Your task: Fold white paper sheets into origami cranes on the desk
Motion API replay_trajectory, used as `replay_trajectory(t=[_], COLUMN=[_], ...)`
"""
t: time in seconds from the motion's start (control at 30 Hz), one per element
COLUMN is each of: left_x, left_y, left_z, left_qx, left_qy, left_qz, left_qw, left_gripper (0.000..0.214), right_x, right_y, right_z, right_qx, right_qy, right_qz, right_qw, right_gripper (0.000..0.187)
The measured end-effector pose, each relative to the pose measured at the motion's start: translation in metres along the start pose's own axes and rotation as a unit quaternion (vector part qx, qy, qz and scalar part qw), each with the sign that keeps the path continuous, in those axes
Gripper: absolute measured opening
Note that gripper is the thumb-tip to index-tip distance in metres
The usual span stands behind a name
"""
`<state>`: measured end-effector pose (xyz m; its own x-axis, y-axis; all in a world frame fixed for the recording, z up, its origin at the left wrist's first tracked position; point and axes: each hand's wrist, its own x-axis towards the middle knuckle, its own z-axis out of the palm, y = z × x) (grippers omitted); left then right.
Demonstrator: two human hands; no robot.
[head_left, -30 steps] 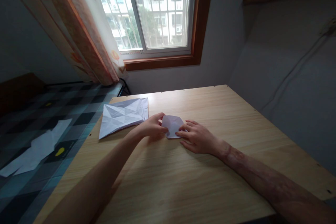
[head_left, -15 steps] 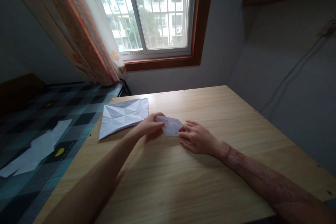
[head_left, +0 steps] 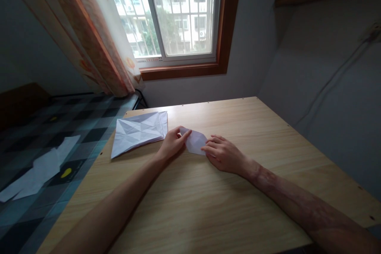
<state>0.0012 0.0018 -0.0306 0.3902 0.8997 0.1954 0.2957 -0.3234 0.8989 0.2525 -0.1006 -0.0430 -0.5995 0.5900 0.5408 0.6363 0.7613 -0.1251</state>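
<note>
A small folded piece of white paper is between my two hands, just above or on the wooden table. My left hand pinches its left end, thumb on top and fingers behind. At the right end, my right hand has its fingers bent over the paper's edge; the thumb is hidden. Left of my left hand lies a larger stack of creased white paper, with fold lines crossing its top sheet.
To the left is a bed with a checked sheet, where white paper pieces lie. Behind the table stand a barred window and an orange-patterned curtain. A cable runs down the right wall.
The left end of the folded paper has tilted up slightly, and my left thumb has slid further onto its face. My right fingers have drawn closer together at the right edge.
</note>
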Motion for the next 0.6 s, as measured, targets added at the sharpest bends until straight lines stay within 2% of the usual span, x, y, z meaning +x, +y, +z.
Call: replay_trajectory(t=[0.07, 0.17, 0.23, 0.37, 0.5, 0.6], left_x=[-0.002, -0.004, -0.005, -0.008, -0.008, -0.006], left_y=[-0.005, -0.01, -0.009, -0.006, -0.008, -0.012], left_z=[0.004, 0.005, 0.005, 0.004, 0.004, 0.003], left_qx=[0.012, 0.051, 0.075, 0.074, 0.087, 0.111], left_qy=[0.018, 0.024, 0.022, -0.018, -0.049, -0.042], left_qz=[0.007, 0.014, 0.015, 0.019, 0.038, 0.041], left_qw=[1.0, 0.998, 0.997, 0.997, 0.994, 0.992], left_gripper=[0.047, 0.051, 0.052, 0.052, 0.052, 0.054], right_x=[0.0, -0.001, -0.002, -0.006, -0.009, -0.007], right_y=[0.001, 0.0, 0.0, 0.002, 0.01, 0.012], right_z=[0.001, 0.001, 0.0, -0.001, 0.001, -0.001], right_qx=[0.001, 0.02, 0.059, 0.154, 0.227, 0.237], right_qy=[0.01, 0.015, 0.029, 0.085, 0.058, 0.014], right_qz=[-0.006, 0.0, 0.018, 0.107, 0.152, 0.124], right_qw=[1.0, 1.0, 0.998, 0.979, 0.96, 0.964], right_gripper=[0.022, 0.027, 0.039, 0.069, 0.054, 0.045])
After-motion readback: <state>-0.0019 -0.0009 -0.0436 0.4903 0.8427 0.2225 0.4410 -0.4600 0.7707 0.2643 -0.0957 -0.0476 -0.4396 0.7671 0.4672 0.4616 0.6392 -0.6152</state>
